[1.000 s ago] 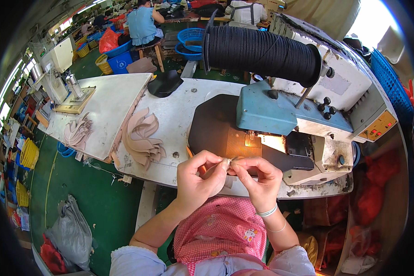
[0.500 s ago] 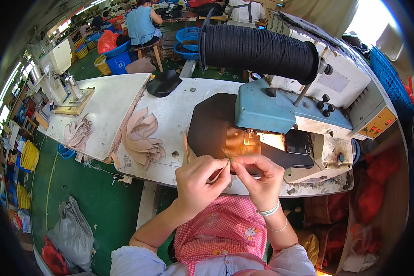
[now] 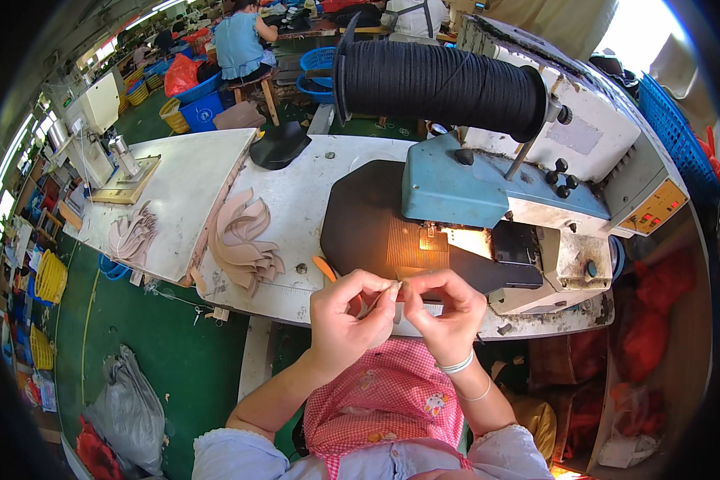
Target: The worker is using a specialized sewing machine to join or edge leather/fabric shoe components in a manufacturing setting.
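My left hand (image 3: 344, 312) pinches a narrow tan strip (image 3: 325, 269), whose rounded end sticks up at the left of the fingers. My right hand (image 3: 444, 312) is closed in a pinch at the same spot, its fingertips meeting the left ones on the strip; they cover most of it there. Both hands are at the table's front edge, before a sewing machine (image 3: 456, 192) with a blue head. Behind the hands lies the machine's dark plate (image 3: 360, 212), with a ribbed, lit patch near the needle area.
A large spool of black cord (image 3: 440, 84) sits above the machine. Curved beige strips (image 3: 244, 240) lie fanned on the white table (image 3: 288, 192), with a smaller bunch (image 3: 132, 234) farther left. A black piece (image 3: 280, 146) lies behind. Another person (image 3: 244, 48) sits at the back.
The strip's end at the left has turned and now shows its broad orange-tan face. The thin tip that stood above the joined fingertips no longer shows. My right fingers have bent and shifted slightly.
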Tool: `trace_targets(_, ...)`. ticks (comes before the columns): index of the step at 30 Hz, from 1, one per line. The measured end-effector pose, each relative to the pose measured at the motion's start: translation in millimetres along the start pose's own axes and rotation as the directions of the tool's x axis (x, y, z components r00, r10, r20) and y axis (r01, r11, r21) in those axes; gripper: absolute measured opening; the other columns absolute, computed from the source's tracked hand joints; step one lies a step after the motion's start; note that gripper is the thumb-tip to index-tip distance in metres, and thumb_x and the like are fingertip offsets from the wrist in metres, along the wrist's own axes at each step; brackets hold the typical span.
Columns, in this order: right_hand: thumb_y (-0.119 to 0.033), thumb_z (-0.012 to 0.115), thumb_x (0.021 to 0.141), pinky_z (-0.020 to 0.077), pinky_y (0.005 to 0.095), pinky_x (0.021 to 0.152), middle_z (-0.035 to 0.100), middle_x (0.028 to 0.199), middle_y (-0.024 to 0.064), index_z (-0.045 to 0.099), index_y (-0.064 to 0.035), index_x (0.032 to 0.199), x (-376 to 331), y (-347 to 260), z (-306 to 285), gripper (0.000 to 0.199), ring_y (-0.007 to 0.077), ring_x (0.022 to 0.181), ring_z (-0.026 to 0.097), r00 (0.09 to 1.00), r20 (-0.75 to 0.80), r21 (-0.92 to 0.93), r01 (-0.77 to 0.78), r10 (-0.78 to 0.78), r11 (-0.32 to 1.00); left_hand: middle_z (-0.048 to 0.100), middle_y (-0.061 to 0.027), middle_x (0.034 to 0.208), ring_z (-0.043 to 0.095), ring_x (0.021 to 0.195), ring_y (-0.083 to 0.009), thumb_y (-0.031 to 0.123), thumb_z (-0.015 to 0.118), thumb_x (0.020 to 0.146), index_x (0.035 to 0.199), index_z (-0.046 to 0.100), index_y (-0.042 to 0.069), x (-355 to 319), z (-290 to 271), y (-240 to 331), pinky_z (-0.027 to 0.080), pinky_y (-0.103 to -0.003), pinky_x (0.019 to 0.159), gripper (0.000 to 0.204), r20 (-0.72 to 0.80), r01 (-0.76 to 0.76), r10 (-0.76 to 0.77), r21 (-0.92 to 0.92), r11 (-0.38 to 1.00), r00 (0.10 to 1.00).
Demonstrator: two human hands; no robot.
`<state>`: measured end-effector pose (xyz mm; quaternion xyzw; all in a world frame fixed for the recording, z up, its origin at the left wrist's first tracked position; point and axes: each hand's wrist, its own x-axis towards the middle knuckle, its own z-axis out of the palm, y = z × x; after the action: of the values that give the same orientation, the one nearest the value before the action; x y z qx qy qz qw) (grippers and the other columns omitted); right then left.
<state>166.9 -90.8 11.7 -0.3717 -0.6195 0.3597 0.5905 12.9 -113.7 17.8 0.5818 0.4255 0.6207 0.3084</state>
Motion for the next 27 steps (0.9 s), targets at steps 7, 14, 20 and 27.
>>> trace_targets(7,0.001,0.079,0.091,0.0617,0.0284,0.084,0.079,0.096,0.0083,0.076,0.0040,0.103,-0.6,-1.6,-3.7,0.012,0.0159,0.088,0.078,0.986,0.054,0.230,-0.166,0.157,0.959,0.070,0.0026,0.081,0.053,0.066,0.0022,0.001,0.074,0.095,0.095,0.070,0.000,2.1,-3.3,0.4,0.036,-0.018,0.055,0.004,0.018,0.067,-0.066,-0.060,0.996,0.998)
trace_targets(14,0.000,0.080,0.089,0.0625,0.0284,0.080,0.080,0.094,0.0100,0.077,0.0023,0.103,6.5,-12.1,-10.5,0.014,0.0172,0.087,0.079,0.992,0.097,-0.003,-0.084,0.084,0.996,0.068,0.0029,0.073,0.049,0.059,0.0018,0.001,0.077,0.090,0.091,0.071,0.002,3.2,0.3,-0.7,0.033,-0.021,0.049,0.006,0.006,-0.192,0.196,0.245,0.950,0.981)
trace_targets(20,-0.002,0.083,0.085,0.0622,0.0284,0.077,0.079,0.091,0.0106,0.075,0.0009,0.093,1.3,-3.5,1.7,0.012,0.0164,0.081,0.077,0.990,-0.020,-0.221,0.128,-0.136,0.967,0.069,0.0017,0.074,0.052,0.060,0.0004,0.001,0.077,0.091,0.092,0.073,0.002,4.7,3.9,-2.1,0.034,-0.021,0.050,0.004,0.010,-0.202,0.206,0.234,0.951,0.979)
trace_targets(27,-0.001,0.082,0.087,0.0625,0.0290,0.079,0.078,0.095,0.0092,0.073,0.0021,0.095,-7.0,4.8,6.9,0.012,0.0142,0.083,0.076,0.993,-0.093,0.178,-0.050,0.067,0.983,0.072,0.0019,0.082,0.059,0.070,0.0004,0.004,0.077,0.094,0.095,0.071,0.001,-3.4,2.7,-6.6,0.041,-0.019,0.058,0.007,-0.012,0.045,-0.046,-0.067,0.997,0.999)
